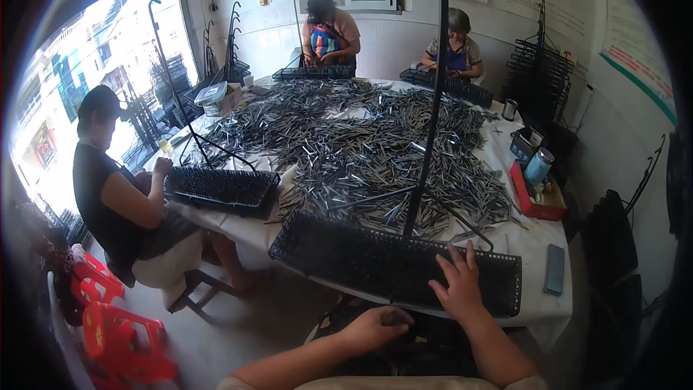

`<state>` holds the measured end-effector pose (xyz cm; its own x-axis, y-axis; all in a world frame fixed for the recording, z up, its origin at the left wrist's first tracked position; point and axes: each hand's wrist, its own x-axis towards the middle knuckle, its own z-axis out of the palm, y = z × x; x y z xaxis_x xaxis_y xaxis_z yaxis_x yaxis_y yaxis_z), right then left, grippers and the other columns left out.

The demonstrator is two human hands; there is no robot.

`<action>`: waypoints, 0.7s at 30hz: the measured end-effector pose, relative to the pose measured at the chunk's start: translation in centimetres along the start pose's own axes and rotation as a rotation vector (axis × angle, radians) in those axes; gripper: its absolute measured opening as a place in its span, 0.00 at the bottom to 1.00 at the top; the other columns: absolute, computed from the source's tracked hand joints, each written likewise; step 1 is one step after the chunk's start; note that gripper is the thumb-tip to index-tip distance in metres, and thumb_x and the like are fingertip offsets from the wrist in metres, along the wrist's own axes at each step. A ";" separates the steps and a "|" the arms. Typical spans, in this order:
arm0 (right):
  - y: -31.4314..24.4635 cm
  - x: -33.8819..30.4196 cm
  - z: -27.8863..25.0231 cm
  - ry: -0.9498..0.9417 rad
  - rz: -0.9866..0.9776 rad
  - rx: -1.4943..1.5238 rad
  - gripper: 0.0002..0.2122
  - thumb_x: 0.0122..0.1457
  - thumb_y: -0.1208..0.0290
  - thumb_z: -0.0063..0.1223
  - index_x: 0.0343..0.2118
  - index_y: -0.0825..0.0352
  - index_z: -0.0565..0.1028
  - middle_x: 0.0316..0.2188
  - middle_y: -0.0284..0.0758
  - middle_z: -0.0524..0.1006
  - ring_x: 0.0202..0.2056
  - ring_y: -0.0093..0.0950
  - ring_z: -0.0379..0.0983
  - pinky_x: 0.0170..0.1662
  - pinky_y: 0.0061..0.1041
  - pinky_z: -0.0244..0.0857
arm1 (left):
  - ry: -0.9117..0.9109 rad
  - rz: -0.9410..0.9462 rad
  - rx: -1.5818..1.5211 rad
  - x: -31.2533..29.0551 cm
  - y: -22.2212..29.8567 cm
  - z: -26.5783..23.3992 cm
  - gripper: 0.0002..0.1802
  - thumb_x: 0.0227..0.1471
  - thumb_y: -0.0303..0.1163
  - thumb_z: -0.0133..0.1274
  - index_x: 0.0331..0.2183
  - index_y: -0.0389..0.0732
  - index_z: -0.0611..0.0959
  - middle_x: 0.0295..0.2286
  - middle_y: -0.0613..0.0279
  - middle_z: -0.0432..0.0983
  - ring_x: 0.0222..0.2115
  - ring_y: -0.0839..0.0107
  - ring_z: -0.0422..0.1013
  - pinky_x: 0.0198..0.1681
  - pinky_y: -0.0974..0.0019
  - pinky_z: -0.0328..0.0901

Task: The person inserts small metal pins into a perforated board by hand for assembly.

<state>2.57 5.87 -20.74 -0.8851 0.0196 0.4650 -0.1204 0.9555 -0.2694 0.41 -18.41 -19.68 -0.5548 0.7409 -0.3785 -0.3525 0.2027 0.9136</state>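
A long black perforated rack (325, 249) lies along the near table edge in front of me, with a tall black rod (433, 123) rising from it. My right hand (460, 285) is over the right part of this rack, fingers spread and nothing visible in them. My left hand (375, 331) is closed just below the rack's near edge, above my lap. Something dark shows at its fingers, too small to make out. Beyond the rack, a wide heap of thin dark metal strips (346, 137) covers the middle of the table.
A person (119, 188) at the left works at a similar rack (224, 186); two more people (332, 32) sit across the table. A red box (538, 206) holding a can and small items, and a phone (554, 269), lie at the right. Red stools (126, 343) stand at lower left.
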 end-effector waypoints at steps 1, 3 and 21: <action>0.4 -0.3 -0.1 0.009 0.014 0.025 0.25 0.47 0.67 0.67 0.50 0.64 0.76 0.60 0.42 0.65 0.67 0.52 0.46 0.65 0.48 0.49 | -0.127 0.288 0.177 -0.9 1.6 -0.2 0.10 0.57 0.33 0.56 0.39 0.38 0.81 0.26 0.65 0.73 0.27 0.78 0.68 0.32 0.73 0.64; 0.6 -0.8 -0.5 0.024 0.042 0.049 0.24 0.47 0.67 0.68 0.49 0.64 0.77 0.60 0.42 0.66 0.67 0.51 0.46 0.65 0.46 0.49 | -0.625 0.846 0.295 -4.2 6.3 -0.8 0.10 0.60 0.32 0.51 0.32 0.37 0.81 0.29 0.56 0.78 0.26 0.65 0.74 0.30 0.65 0.70; 0.2 -0.2 0.5 0.107 -0.068 0.047 0.11 0.45 0.79 0.63 0.34 0.66 0.78 0.49 0.38 0.75 0.61 0.46 0.60 0.62 0.41 0.58 | -1.218 1.132 0.278 -9.3 8.9 2.8 0.16 0.56 0.48 0.52 0.30 0.45 0.77 0.26 0.57 0.75 0.27 0.53 0.73 0.26 0.54 0.67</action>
<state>2.53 5.90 -21.33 -0.8216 -0.0114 0.5699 -0.2018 0.9409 -0.2721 4.50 -21.69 -7.58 0.4926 0.5839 0.6453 -0.0054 -0.7394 0.6732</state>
